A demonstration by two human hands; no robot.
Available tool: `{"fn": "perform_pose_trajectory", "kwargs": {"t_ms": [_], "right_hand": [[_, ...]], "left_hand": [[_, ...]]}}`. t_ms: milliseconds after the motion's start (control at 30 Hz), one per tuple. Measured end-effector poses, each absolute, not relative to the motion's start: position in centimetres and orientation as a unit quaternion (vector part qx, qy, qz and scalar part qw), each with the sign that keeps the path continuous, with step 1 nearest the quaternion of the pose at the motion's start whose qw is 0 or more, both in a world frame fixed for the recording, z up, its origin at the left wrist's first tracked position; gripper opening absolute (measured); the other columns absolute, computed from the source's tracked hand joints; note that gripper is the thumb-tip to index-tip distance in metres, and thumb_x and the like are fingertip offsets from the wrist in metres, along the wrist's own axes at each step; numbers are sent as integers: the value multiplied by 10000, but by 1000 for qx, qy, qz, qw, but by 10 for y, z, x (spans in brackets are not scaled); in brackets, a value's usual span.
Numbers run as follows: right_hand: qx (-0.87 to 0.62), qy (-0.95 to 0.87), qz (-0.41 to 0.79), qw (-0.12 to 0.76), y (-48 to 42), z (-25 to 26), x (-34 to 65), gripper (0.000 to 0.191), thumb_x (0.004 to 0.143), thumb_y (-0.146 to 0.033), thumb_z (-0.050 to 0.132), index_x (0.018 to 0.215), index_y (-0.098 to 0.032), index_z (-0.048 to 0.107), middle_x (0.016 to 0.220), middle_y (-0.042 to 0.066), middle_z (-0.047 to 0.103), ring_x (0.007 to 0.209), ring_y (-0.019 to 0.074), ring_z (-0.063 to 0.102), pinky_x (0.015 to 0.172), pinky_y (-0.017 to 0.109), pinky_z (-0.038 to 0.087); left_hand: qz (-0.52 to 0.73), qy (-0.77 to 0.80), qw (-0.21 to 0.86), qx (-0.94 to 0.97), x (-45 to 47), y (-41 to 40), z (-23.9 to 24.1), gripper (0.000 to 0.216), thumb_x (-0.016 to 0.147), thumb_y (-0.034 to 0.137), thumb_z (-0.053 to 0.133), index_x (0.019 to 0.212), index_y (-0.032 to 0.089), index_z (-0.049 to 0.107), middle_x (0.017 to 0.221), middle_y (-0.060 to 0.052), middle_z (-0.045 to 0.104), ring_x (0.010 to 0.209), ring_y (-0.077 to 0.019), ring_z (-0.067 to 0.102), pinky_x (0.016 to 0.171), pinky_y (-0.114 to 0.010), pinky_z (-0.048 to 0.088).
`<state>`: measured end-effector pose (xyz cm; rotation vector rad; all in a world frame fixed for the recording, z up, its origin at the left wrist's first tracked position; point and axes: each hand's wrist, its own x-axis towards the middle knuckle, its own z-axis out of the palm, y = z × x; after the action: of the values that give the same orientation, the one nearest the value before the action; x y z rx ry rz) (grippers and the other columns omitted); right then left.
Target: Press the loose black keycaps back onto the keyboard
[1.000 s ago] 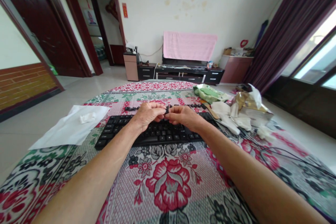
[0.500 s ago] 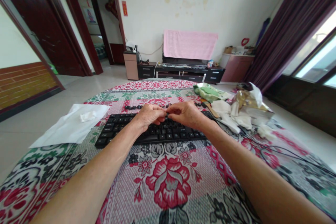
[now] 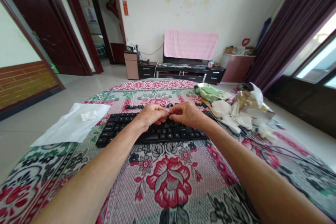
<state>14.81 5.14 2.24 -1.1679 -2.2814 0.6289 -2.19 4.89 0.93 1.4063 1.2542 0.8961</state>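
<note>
A black keyboard (image 3: 126,131) lies across a table covered in a red floral cloth (image 3: 168,182). My left hand (image 3: 151,115) and my right hand (image 3: 187,113) hover together over the keyboard's middle, fingertips meeting. Both are pinched closed around a small dark piece, too small to name. A row of loose black keycaps (image 3: 135,106) lies on the cloth just behind the keyboard.
A white paper sheet (image 3: 70,127) with a crumpled wad lies at the left. Green packaging (image 3: 210,92), white tissues (image 3: 231,115) and a crinkled bag (image 3: 249,101) crowd the right. A black cable (image 3: 283,150) runs along the right edge.
Both hands have dipped slightly toward the keyboard and stay pinched together; the view has shifted only a little.
</note>
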Motion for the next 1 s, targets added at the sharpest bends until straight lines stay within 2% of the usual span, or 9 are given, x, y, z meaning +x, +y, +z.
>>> {"fn": "perform_pose_trajectory", "kwargs": {"t_ms": [100, 200, 500, 667, 867, 1000], "right_hand": [[-437, -846, 228, 206, 54, 21, 153, 178, 646, -262, 529, 734, -160, 644, 577, -15, 567, 520, 83, 450, 485, 221, 329], [-445, -847, 240, 165, 55, 20, 157, 178, 620, -264, 552, 721, -157, 653, 567, -11, 573, 510, 85, 456, 483, 220, 330], [-415, -862, 263, 126, 57, 16, 159, 185, 617, -282, 546, 699, -168, 668, 560, -16, 570, 492, 84, 441, 459, 216, 318], [-417, -861, 264, 124, 56, 16, 158, 178, 613, -279, 541, 657, -157, 662, 522, -27, 524, 481, 75, 414, 450, 208, 303], [-425, -854, 271, 127, 56, 15, 156, 182, 607, -278, 549, 661, -140, 654, 523, -25, 512, 488, 73, 414, 445, 199, 294], [-433, -847, 280, 128, 56, 14, 156, 176, 600, -261, 555, 679, -141, 657, 549, -14, 550, 503, 79, 440, 452, 200, 301]], "left_hand": [[387, 539, 449, 599, -25, 50, 12, 208, 602, 331, 599, 685, 142, 578, 546, 16, 543, 438, -57, 456, 396, -177, 320], [391, 553, 439, 590, -27, 50, 12, 205, 602, 336, 595, 675, 145, 572, 494, 40, 492, 384, -39, 384, 369, -173, 269], [372, 552, 432, 609, -25, 49, 12, 183, 605, 326, 581, 657, 153, 558, 485, 44, 477, 383, -43, 363, 378, -180, 258], [341, 541, 403, 655, -24, 48, 10, 184, 609, 328, 561, 659, 152, 583, 482, 43, 480, 413, -56, 392, 404, -186, 289], [284, 512, 274, 763, -23, 51, 4, 173, 608, 303, 539, 634, 165, 640, 609, 9, 612, 575, -108, 530, 540, -216, 372], [247, 499, 259, 789, -24, 50, 3, 217, 609, 357, 545, 675, 184, 656, 615, 19, 626, 584, -117, 543, 525, -213, 366]]}}
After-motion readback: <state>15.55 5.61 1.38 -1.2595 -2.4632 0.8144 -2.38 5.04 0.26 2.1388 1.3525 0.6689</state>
